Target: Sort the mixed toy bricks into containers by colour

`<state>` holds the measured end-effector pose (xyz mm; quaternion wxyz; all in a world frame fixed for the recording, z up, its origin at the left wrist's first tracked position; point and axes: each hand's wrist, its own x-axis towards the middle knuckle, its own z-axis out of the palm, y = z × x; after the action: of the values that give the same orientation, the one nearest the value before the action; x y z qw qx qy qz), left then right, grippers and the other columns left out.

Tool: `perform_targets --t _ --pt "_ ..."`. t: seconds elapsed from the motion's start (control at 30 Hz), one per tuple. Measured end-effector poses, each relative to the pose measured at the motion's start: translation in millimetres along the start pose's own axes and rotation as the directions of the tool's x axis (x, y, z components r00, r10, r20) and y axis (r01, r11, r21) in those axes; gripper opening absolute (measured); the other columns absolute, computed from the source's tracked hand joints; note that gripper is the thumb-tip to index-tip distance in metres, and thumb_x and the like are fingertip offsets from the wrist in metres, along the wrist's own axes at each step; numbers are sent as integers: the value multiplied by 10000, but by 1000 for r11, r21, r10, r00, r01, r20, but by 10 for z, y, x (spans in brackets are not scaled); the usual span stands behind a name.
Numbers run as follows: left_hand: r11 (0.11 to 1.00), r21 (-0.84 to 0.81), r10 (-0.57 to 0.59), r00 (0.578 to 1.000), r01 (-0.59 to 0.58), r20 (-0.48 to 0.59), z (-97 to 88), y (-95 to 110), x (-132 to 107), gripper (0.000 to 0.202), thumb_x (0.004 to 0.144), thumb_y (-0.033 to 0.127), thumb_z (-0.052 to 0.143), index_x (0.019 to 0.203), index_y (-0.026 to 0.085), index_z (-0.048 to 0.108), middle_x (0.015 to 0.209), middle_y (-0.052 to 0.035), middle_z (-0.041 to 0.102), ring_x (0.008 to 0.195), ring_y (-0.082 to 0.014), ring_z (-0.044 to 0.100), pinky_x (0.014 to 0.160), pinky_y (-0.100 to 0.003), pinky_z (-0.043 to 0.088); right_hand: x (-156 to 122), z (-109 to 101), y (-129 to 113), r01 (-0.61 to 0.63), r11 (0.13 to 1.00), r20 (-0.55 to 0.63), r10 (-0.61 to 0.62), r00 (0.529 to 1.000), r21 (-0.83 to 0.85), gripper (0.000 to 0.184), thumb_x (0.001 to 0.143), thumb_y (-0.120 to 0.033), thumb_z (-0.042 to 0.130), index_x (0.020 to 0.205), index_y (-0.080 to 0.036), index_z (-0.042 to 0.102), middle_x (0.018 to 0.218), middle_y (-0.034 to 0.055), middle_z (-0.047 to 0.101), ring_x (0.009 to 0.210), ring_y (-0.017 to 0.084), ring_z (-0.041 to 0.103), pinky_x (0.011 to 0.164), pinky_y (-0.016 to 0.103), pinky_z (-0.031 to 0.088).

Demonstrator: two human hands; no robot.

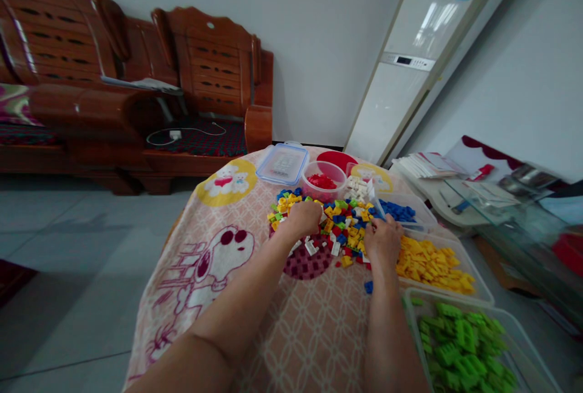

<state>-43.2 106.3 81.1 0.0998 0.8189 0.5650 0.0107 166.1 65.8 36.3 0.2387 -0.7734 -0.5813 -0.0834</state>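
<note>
A heap of mixed toy building bricks (340, 223), in yellow, blue, red, white and green, lies on the cloth-covered table. My left hand (305, 218) reaches into the heap's left part, its fingers closed and pointing down; whatever they grip is hidden. At the heap's right edge my right hand (383, 240) is curled, thumb and fingers drawn together over the bricks. What it holds cannot be made out. Just beyond it sits a clear box of blue bricks (397, 211). Beside its wrist is a box of yellow bricks (432, 264).
A box of green bricks (464, 344) stands at the near right. Behind the heap are a round tub of red pieces (321, 181), white bricks (358, 188) and a clear lid (283, 163). A wooden sofa (204, 71) and a glass-topped stand (514, 229) flank the table.
</note>
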Motion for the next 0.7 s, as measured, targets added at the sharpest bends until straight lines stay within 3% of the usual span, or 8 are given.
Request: perform_targets --t 0.23,0.33,0.4,0.47,0.57,0.63,0.7 --pt "995 -95 16 998 -22 -64 -3 -106 38 222 693 118 612 822 170 785 853 -112 755 887 -247 708 787 -308 536 8 -10 -7 -19 1000 30 20 999 -18 358 914 -269 468 1116 -142 735 1384 179 507 1271 348 380 985 420 375" --pt "958 -281 13 988 -57 -156 -7 -202 86 174 678 125 613 741 166 770 703 -53 731 744 -189 688 701 -247 511 3 -14 -12 -28 1000 30 28 999 -13 358 910 -266 468 1119 -147 733 1384 171 504 1269 345 383 980 416 377" --pt "881 -472 -90 964 -40 -249 17 -254 126 148 684 140 598 703 157 745 622 -21 698 650 -150 657 631 -216 488 -1 -19 -16 -26 1000 25 26 999 -5 356 907 -262 468 1116 -151 735 1385 170 502 1269 341 383 983 416 374" --pt "722 -691 -249 922 -27 -296 68 -288 172 129 699 160 582 680 146 708 569 -1 667 568 -121 623 568 -198 468 -3 -23 -18 -22 1000 23 21 1000 1 357 903 -259 470 1114 -146 735 1386 175 501 1273 341 381 989 420 370" --pt "334 -940 -450 864 -74 -228 155 -303 244 89 720 202 600 684 139 652 539 12 639 493 -101 595 511 -190 466 -2 -19 -14 -16 1000 18 16 1000 4 361 899 -260 470 1107 -138 739 1378 183 505 1273 350 378 985 424 372" --pt "88 -989 -517 844 -117 -146 185 -295 289 81 715 213 642 693 138 621 529 16 630 486 -102 602 507 -195 482 1 -9 -5 -8 1000 11 8 1000 2 361 896 -259 469 1100 -137 741 1372 187 510 1272 349 377 986 429 369" --pt "-67 -987 -543 835 -145 -86 182 -276 328 94 709 195 669 697 136 597 515 18 621 492 -106 614 515 -196 497 3 4 5 -2 1000 3 2 1000 -1 360 893 -255 469 1095 -135 742 1368 191 512 1271 347 380 991 434 363"
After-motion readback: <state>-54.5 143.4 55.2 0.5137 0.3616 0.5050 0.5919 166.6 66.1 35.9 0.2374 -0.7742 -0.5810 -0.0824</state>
